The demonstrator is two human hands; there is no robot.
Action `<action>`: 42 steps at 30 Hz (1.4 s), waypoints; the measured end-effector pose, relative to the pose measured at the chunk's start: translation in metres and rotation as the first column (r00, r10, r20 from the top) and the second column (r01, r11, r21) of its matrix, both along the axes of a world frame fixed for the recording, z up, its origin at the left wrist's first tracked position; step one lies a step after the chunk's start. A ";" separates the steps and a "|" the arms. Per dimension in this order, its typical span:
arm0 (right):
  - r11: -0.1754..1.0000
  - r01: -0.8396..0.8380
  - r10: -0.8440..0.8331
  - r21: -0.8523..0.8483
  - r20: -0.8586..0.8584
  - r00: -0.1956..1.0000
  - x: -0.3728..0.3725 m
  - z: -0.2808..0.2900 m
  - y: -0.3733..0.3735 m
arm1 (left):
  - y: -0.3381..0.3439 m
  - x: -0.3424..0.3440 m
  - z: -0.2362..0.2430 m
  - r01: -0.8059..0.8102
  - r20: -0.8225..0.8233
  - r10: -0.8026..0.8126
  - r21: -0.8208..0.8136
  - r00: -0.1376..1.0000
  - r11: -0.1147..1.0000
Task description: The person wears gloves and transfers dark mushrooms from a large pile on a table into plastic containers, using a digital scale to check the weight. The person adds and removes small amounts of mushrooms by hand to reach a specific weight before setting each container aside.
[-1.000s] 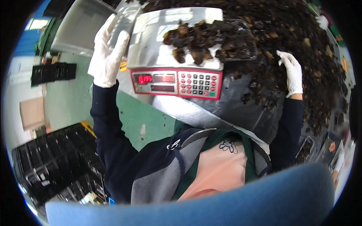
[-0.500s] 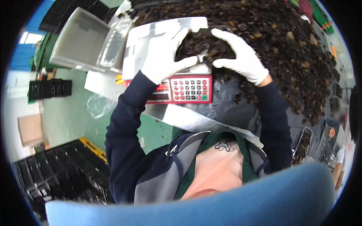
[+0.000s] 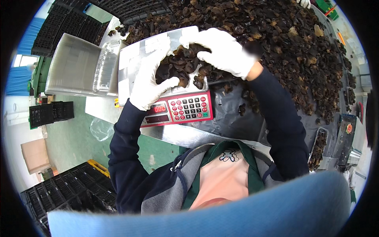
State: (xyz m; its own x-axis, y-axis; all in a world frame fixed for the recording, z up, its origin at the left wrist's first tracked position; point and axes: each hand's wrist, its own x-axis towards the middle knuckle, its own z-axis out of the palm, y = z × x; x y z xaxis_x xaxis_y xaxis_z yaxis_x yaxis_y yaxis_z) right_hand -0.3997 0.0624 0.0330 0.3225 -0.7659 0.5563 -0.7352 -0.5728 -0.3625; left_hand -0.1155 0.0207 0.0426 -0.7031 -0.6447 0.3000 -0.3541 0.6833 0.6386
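A loose pile of dark brown wood ear mushrooms (image 3: 177, 67) lies between my two white-gloved hands, over the platform of a digital scale (image 3: 128, 65). My left hand (image 3: 152, 81) curls round the pile's left side, thumb toward the scale's red keypad panel (image 3: 191, 106). From the right, my right hand (image 3: 225, 51) cups the far side, its fingers bent over the mushrooms. Some fingertips are hidden among the pieces. A few mushrooms stick out at the platform's right edge, by my right thumb.
A wide heap of mushrooms (image 3: 288, 63) covers the table behind and right. Clear plastic trays (image 3: 71, 65) are stacked left of the scale. Black crates (image 3: 65, 183) stand on the green floor. Another person's gloved hand (image 3: 304, 3) shows at the far edge.
Both hands have moved left with the mushrooms, from the scale's right edge to over its platform. My right hand has come closer to my left. My view has shifted slightly.
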 end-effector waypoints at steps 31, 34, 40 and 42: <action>0.936 0.292 -0.306 0.195 0.044 0.951 -0.040 -0.014 0.064 | 0.028 -0.053 0.023 -0.178 0.231 0.204 -0.130 0.951 0.975; 0.944 0.264 -0.303 0.199 0.200 0.932 -0.037 -0.010 0.058 | 0.026 -0.042 0.033 -0.087 0.049 0.095 -0.136 0.994 0.987; 0.865 0.128 -0.277 0.485 0.249 0.928 -0.034 0.010 0.052 | -0.020 0.004 0.032 -0.319 -0.246 0.338 0.114 0.908 0.941; 0.957 0.115 -0.198 0.265 0.310 0.930 -0.033 -0.002 0.052 | -0.026 0.013 0.026 -0.250 -0.153 0.273 0.155 0.950 0.956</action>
